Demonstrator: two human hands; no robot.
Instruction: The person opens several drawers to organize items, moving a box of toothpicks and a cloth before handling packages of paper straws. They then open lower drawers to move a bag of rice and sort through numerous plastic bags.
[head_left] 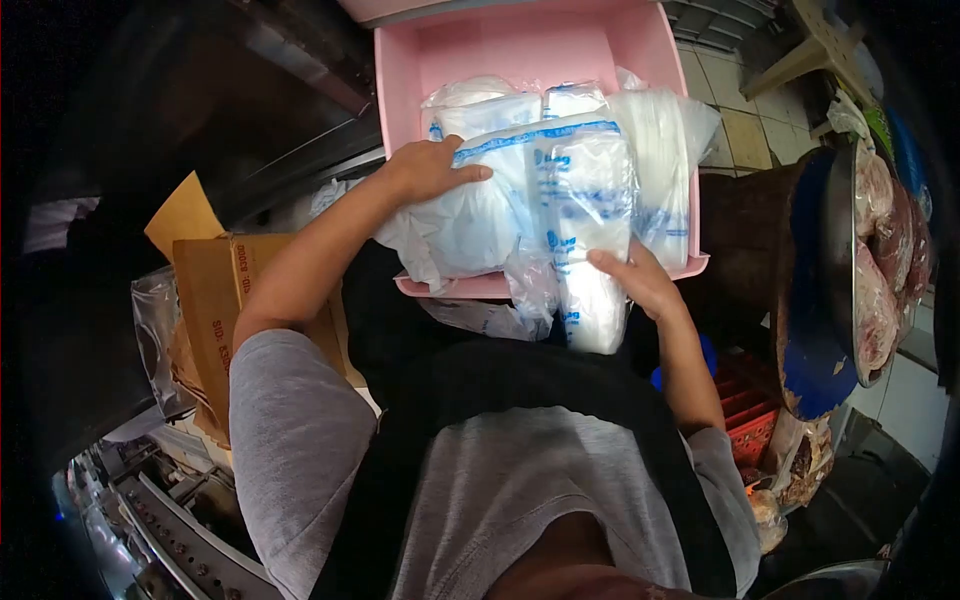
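A pink plastic drawer point(520, 55), pulled out in front of me, holds several packs of clear and white plastic bags with blue print. My left hand point(440, 172) grips the left edge of a wide, bluish-white pack of plastic bags point(470, 225), thumb on top. My right hand point(640, 282) holds a narrow folded pack of plastic bags point(590, 200) by its right side, its thumb over the wrapper and the other fingers mostly hidden beneath. This narrow pack lies across the wide one and sticks out past the drawer's front rim. More packs point(655, 160) sit at the right side.
On the left stands an open cardboard box point(250, 270). To the right, a metal basin point(865, 290) of raw meat point(880, 260) rests by a blue round surface point(815, 300). A red crate point(750, 420) is low at right, and a stool point(815, 55) stands farther back on the tiles.
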